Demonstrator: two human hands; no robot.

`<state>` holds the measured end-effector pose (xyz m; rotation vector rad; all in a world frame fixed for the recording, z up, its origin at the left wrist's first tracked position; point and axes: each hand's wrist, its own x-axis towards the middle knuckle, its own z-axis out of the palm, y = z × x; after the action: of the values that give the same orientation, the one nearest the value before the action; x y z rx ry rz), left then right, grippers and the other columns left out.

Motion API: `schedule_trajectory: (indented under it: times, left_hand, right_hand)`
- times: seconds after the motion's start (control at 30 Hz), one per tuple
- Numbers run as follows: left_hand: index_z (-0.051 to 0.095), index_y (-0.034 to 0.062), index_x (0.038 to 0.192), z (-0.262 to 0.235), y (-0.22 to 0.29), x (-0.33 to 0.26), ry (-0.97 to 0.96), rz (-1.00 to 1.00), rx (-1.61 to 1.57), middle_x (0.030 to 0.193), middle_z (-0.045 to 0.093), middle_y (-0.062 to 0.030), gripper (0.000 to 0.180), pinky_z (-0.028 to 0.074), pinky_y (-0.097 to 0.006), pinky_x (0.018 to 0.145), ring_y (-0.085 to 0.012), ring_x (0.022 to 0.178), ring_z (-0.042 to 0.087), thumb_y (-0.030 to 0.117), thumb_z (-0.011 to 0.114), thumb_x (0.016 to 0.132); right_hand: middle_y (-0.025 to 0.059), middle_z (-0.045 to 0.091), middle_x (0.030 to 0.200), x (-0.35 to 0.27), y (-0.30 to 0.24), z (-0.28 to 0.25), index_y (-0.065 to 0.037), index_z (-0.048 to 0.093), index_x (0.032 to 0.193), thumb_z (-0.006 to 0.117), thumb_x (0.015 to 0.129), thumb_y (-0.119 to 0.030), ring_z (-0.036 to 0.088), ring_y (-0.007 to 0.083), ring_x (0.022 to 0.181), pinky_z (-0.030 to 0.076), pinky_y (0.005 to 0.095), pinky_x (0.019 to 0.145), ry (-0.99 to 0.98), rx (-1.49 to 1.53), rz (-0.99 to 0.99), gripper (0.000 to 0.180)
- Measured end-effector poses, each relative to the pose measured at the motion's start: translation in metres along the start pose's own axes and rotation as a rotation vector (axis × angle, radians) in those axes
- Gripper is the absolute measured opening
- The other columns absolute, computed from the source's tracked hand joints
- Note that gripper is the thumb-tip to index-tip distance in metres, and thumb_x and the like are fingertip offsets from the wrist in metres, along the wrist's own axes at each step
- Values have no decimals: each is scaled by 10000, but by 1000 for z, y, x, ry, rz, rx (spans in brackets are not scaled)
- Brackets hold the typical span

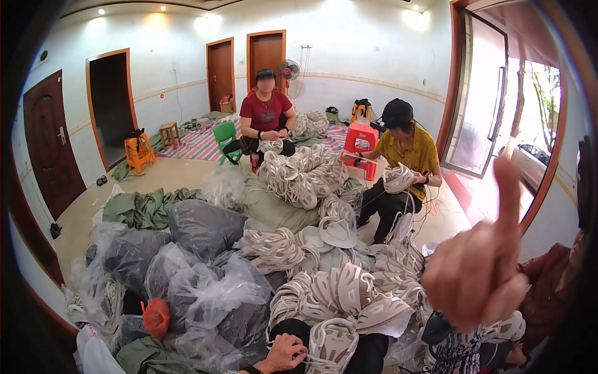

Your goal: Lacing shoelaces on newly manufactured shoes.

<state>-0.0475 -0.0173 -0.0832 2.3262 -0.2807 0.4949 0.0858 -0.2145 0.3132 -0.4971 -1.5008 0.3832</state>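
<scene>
A beige and white sneaker upper (333,346) lies across my dark-trousered lap at the lower middle. Beside it, my left hand (286,353) rests over my leg with curled fingers, and a pale shoelace (319,360) from the upper runs to the fingertips. My right hand (476,274) is raised close and large at the right, slightly blurred. Its index finger points up while the other fingers are folded in; whatever they may hold is hidden. Just ahead of my lap lies a heap of similar shoe uppers (339,290).
Bulging plastic bags (208,227) and an orange-red bag (156,319) crowd the left. Two seated people handle uppers: one in a red shirt (266,117), one in a yellow shirt (408,151). A red plastic stool (361,146) and green chair (226,138) stand near them. An open glass door (483,93) is at right.
</scene>
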Motion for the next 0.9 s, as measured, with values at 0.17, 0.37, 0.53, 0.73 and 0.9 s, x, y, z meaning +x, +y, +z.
schedule_trajectory:
  times: [0.17, 0.37, 0.53, 0.73, 0.9]
  left_hand:
    - [622, 162, 728, 5, -10, 22, -29, 67, 5, 807, 536, -26, 81, 321, -378, 667, -239, 763, 478, 194, 680, 680]
    - [595, 143, 660, 8, -13, 35, 12, 104, 50, 807, 520, -37, 120, 327, -382, 689, -256, 774, 474, 227, 681, 672]
    - [588, 87, 732, -8, 2, 12, 89, 228, 225, 840, 513, -114, 94, 358, -444, 710, -319, 778, 485, 170, 632, 741]
    - [586, 84, 707, 4, 7, 4, -93, 159, 126, 817, 504, -123, 124, 352, -447, 692, -327, 748, 471, 187, 644, 746]
    - [545, 69, 671, 3, 23, 12, 63, 163, 147, 756, 485, -141, 161, 347, -439, 636, -339, 708, 463, 184, 639, 736]
  right_hand:
    - [89, 524, 577, -50, 11, 6, 128, 247, 1340, 631, 662, 38, 482, 122, 494, 339, 224, 480, 365, -12, 474, 784]
    - [40, 539, 645, -122, -1, -33, -21, 289, 1386, 600, 762, -21, 487, 84, 525, 373, 196, 485, 512, -201, 821, 697]
    - [33, 530, 655, -132, -53, -99, -75, 244, 1406, 575, 785, -39, 474, 81, 506, 389, 218, 458, 747, -495, 669, 704]
    - [76, 580, 662, -132, -248, -221, 9, 353, 1304, 596, 717, -24, 457, 109, 429, 342, 237, 377, 1287, -877, -76, 636]
    - [28, 542, 576, -132, -303, -269, -80, 556, 680, 578, 781, -98, 442, 82, 439, 326, 219, 389, 1335, -969, -188, 106]
